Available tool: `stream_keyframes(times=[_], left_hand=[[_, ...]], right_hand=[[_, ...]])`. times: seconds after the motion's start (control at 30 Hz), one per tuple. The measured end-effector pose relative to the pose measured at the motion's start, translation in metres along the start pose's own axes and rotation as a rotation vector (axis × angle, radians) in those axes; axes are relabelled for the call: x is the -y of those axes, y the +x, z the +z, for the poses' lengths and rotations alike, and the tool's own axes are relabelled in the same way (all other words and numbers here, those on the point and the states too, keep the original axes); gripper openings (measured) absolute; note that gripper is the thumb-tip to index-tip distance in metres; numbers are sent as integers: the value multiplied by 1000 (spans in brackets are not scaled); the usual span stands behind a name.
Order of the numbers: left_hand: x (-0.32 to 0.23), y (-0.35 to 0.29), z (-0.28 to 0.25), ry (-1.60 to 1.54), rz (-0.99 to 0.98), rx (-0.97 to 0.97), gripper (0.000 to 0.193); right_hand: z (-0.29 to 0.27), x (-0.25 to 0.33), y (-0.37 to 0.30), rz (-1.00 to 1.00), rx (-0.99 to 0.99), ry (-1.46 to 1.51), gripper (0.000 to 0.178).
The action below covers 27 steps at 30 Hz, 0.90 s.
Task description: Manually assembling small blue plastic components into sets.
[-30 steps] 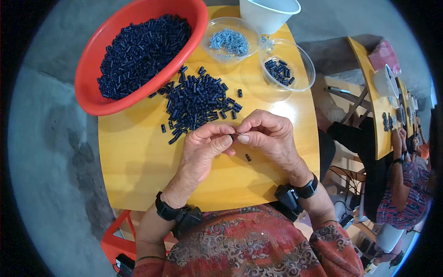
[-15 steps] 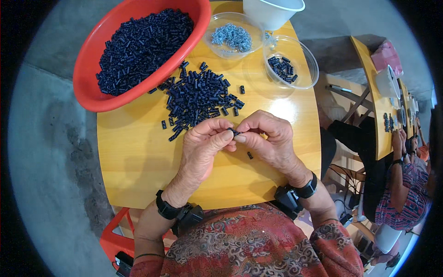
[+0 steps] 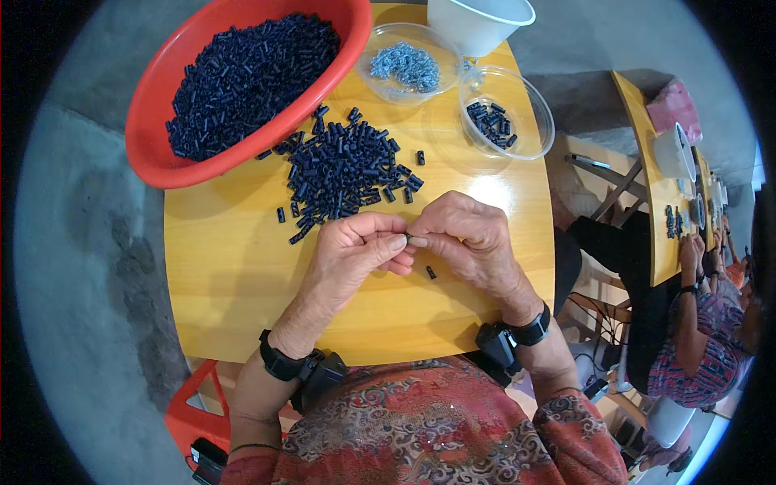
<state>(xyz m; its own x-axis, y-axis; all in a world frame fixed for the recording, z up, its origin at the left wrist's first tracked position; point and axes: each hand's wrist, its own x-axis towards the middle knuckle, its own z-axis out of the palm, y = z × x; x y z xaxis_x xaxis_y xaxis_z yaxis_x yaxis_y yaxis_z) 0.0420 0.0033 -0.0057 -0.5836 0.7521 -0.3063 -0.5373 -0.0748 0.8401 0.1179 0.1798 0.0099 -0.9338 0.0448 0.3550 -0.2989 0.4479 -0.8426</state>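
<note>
My left hand (image 3: 352, 255) and my right hand (image 3: 469, 242) meet over the middle of the table, fingertips touching. Thumb and forefinger of each are pinched on a small black tubular piece (image 3: 410, 237), mostly covered by the fingertips. One loose black piece (image 3: 431, 273) lies on the wood just below my hands. Beyond my fingers spreads a heap of similar short black tubes (image 3: 343, 171), some with holes in their sides.
A tilted red basin (image 3: 360, 56) full of black tubes sits at the far left of the yellow table (image 3: 234, 299). Far right are a clear bowl (image 3: 408, 102) of small shiny metal parts, another clear bowl (image 3: 551, 121) with black pieces, and a white tub (image 3: 477, 28). People work at tables on the right.
The black piece between my fingertips shows less than before, more covered by my thumbs. Both hands stay at nearly the same place; the whole view has shifted slightly.
</note>
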Motion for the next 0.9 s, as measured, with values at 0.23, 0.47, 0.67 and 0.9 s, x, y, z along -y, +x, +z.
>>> stream_keyframes(times=[0.23,0.47,0.67,0.9], left_hand=[[1,-1,-2,129,-10,-7,20],[-2,-2,1,87,7,3,18],[0,-3,4,110,26,1,18],[4,-2,2,91,35,3,17]], right_hand=[[0,-1,-2,315,-68,378,11],[7,-4,-3,394,-84,534,10],[8,-6,-4,398,-73,526,9],[8,-4,-4,432,-69,571,9]])
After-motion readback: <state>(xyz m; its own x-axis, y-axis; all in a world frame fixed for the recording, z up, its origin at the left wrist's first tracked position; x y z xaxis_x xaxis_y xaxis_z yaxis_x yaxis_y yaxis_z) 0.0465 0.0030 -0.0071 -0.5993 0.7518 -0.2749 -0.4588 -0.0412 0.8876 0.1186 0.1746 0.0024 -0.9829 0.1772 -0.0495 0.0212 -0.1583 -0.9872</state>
